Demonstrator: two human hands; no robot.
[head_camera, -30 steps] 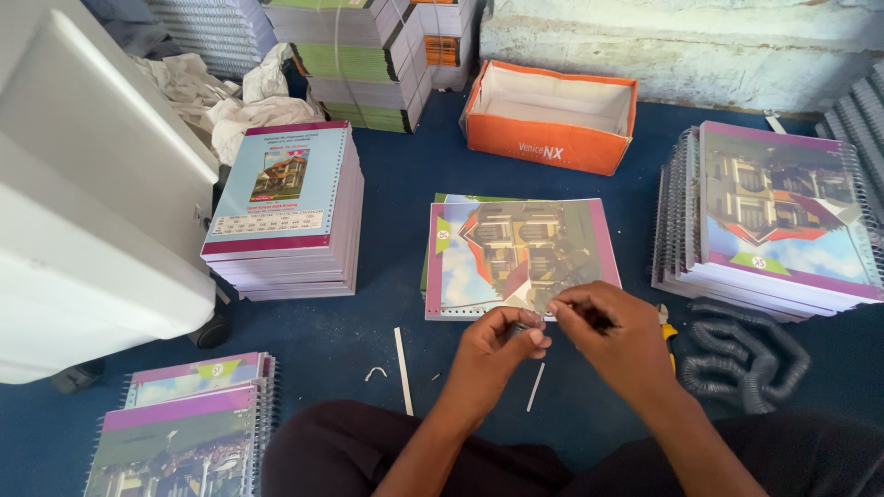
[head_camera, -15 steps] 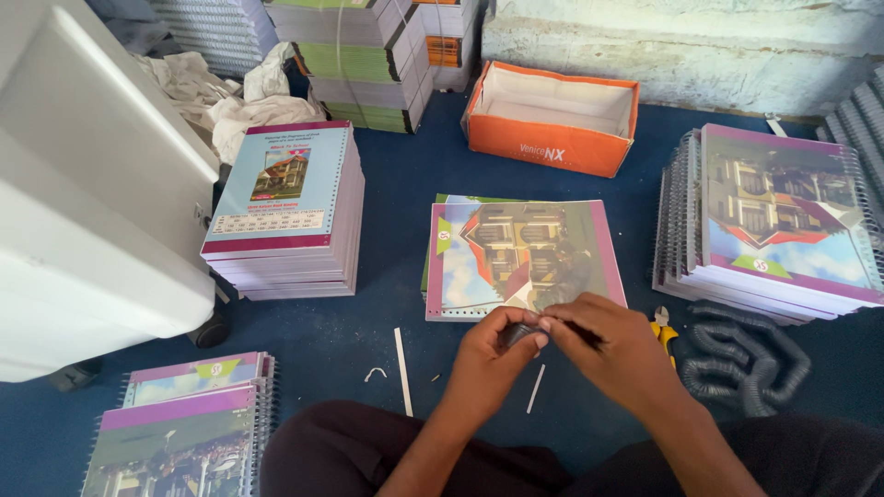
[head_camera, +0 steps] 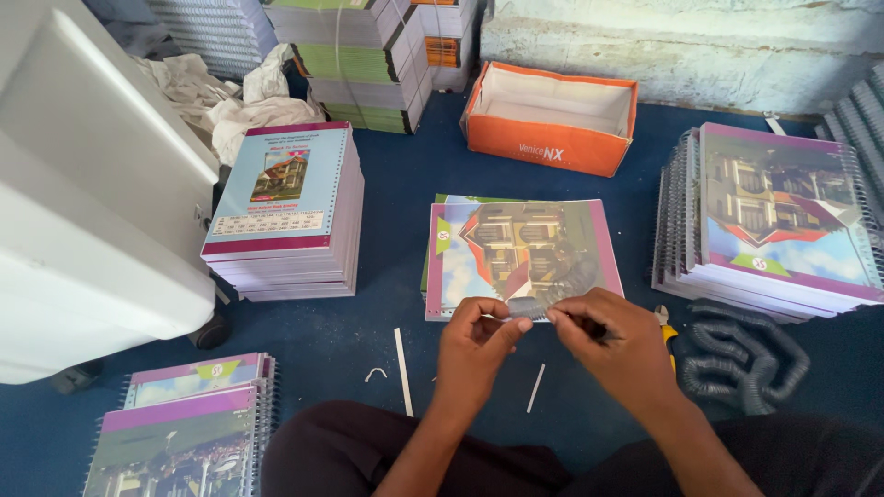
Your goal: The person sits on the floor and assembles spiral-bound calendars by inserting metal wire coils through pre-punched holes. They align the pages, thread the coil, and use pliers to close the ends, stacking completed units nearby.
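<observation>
Both hands, left hand (head_camera: 479, 336) and right hand (head_camera: 612, 345), pinch a short grey wire coil (head_camera: 532, 306), apparently, at the near edge of an unbound booklet (head_camera: 520, 253) at 12 o'clock. Bound booklets (head_camera: 778, 216) lie stacked at 2 o'clock, an unbound stack (head_camera: 285, 212) waits at 10 o'clock.

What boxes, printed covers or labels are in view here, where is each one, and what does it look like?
Orange box: far centre by the wall, open, rectangular, white inside.
Notebook stack: left, light blue cover, maroon band.
Loose notebook: centre, house picture, purple edge.
Spiral-bound stack: right, purple-bordered covers.
Near stack: bottom left, purple covers.
</observation>
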